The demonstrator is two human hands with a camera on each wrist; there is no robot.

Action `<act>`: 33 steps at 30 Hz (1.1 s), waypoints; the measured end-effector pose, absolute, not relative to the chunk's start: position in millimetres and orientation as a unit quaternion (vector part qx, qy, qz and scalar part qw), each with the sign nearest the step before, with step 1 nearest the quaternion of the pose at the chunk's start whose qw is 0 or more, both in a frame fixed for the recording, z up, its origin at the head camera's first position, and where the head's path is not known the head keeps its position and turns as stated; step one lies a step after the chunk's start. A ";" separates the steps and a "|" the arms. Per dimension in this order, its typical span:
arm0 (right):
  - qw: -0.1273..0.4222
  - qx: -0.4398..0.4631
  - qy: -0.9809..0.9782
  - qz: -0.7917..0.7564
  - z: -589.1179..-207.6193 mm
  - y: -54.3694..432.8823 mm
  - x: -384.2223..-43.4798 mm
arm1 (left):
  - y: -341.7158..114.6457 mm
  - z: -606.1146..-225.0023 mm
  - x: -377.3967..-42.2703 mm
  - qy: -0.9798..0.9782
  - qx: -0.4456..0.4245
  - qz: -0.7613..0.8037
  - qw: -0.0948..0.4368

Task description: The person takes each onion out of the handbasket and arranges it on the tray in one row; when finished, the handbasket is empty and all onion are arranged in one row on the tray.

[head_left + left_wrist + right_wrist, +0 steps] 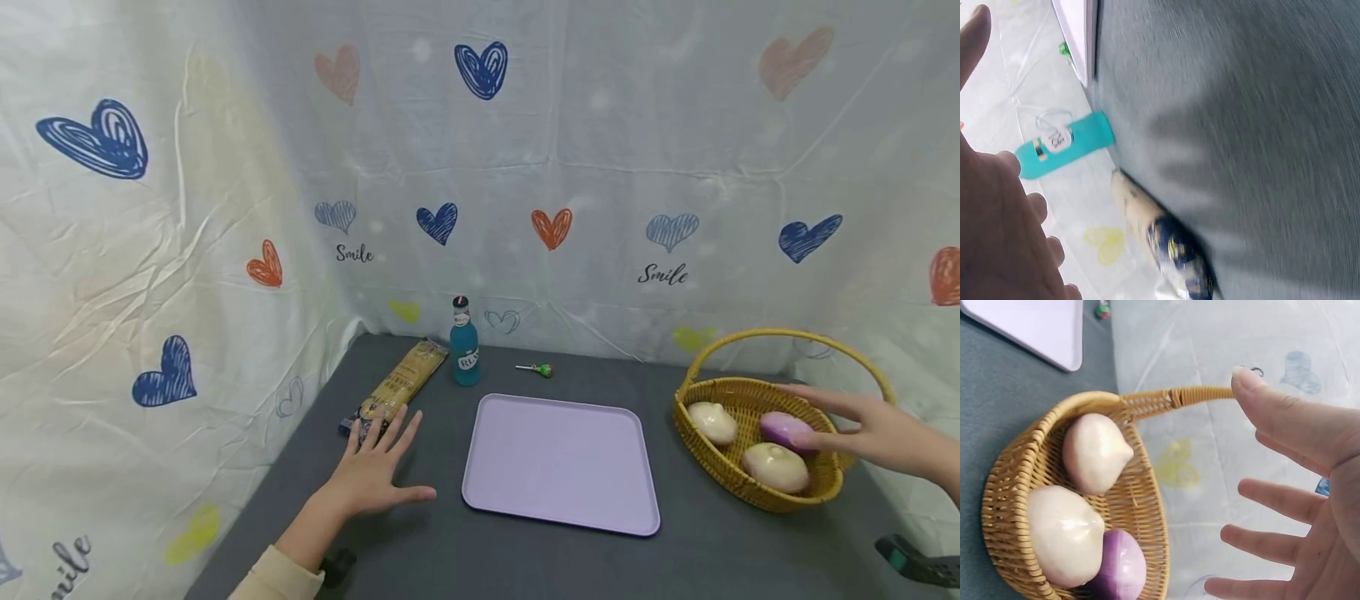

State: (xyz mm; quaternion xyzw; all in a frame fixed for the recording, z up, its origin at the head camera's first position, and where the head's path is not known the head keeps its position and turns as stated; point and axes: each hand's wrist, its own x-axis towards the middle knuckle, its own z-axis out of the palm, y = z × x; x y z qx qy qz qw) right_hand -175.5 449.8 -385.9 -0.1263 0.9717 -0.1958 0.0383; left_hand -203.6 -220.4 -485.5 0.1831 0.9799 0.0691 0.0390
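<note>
My right hand [877, 429] is over the right side of a yellow wicker basket [686, 417], fingers spread and holding nothing. Inside the basket lie two glossy cream-white, onion-shaped vegetables, one at the left [712, 422] and one at the front [775, 468]. Beside them sits a purple rounded vegetable [1124, 565], partly covered in the right wrist view. My left hand [375, 477] hovers above the table with its fingers splayed, close to a long yellow pack that looks like dry noodles [405, 379]. That hand grips nothing; its fingertips overlap the pack's near end in the head view.
A lilac rectangular tray [558, 462] lies mid-table on the dark grey cloth. Behind it are a bottle of blue drink [465, 350] and a lollipop [542, 369]. The basket's tall arched handle [780, 332] rises over its opening. A white heart-patterned curtain [600, 167] hangs behind the table.
</note>
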 end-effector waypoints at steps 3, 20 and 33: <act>0.055 -0.123 0.970 -0.200 -385.8 453.3 -179.9 | -206.4 -490.7 -204.8 0.975 0.198 0.089 0.053; 0.133 -0.121 0.958 -0.224 -379.0 469.8 -211.6 | -159.6 -506.3 -221.4 0.941 0.246 0.172 0.154; 0.210 -0.098 0.939 -0.254 -397.9 473.8 -229.6 | -148.5 -518.0 -239.4 0.927 0.247 0.192 0.207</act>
